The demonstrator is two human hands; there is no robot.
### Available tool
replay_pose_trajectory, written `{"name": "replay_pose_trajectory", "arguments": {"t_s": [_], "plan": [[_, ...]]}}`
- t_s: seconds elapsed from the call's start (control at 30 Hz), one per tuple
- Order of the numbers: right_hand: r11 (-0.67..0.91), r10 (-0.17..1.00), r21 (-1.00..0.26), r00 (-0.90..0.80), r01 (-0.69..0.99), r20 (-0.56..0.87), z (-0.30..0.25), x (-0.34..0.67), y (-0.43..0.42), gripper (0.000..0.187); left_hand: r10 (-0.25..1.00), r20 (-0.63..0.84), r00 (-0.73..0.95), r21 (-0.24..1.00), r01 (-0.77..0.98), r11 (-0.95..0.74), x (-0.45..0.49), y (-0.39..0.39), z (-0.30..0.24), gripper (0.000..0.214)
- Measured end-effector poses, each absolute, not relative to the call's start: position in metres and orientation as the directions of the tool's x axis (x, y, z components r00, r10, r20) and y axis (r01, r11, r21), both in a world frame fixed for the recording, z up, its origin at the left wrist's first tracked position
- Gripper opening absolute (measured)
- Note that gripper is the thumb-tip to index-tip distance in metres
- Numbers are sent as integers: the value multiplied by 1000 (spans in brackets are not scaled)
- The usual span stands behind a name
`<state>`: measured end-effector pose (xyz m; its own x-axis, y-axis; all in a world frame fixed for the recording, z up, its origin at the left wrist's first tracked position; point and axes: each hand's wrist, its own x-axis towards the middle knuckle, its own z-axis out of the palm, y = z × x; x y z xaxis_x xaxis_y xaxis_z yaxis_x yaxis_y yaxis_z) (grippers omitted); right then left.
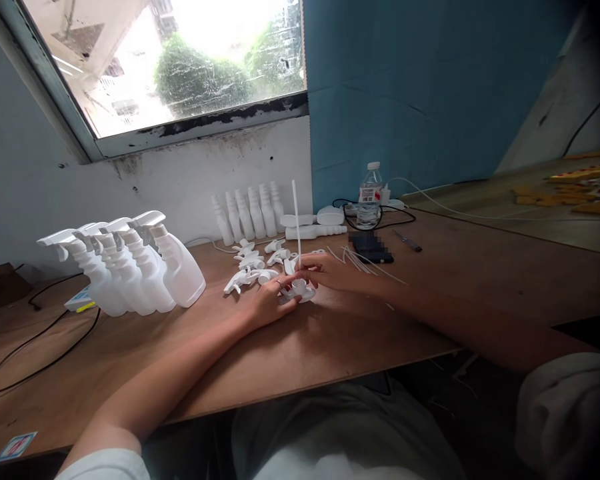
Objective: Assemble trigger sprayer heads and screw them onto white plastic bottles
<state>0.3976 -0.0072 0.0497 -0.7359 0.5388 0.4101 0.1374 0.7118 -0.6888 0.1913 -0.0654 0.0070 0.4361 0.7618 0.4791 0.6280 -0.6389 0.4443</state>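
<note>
My left hand (269,301) rests on the wooden table (330,340), its fingers closed on a white spray trigger head (300,291). My right hand (325,270) pinches a thin white dip tube (297,220) that stands upright above that trigger head. A pile of loose white trigger heads (253,267) lies just behind my hands. Several loose dip tubes (360,261) lie to the right of my right hand.
Several white spray bottles with triggers fitted (130,267) stand at the left. A row of open white bottles (247,213) lines the wall, some lying flat (315,230). A water bottle (370,193), a dark phone (371,247), a pen (407,241) and black cables (40,347) are also on the table.
</note>
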Motion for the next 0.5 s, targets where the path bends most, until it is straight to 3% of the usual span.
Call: {"name": "replay_pose_trajectory", "arguments": {"t_s": [0.23,0.4,0.5], "plan": [[678,568,-720,-728,150,384,44,397,-4,39,764,486,425,473,608,-638,190,-62,3,49],[793,520,-573,-718,206,462,48,397,-8,41,760,484,433,475,600,-644,191,-63,3,48],[794,518,-569,-727,214,450,50,398,-8,40,749,496,439,469,591,-656,191,-62,2,49]]}}
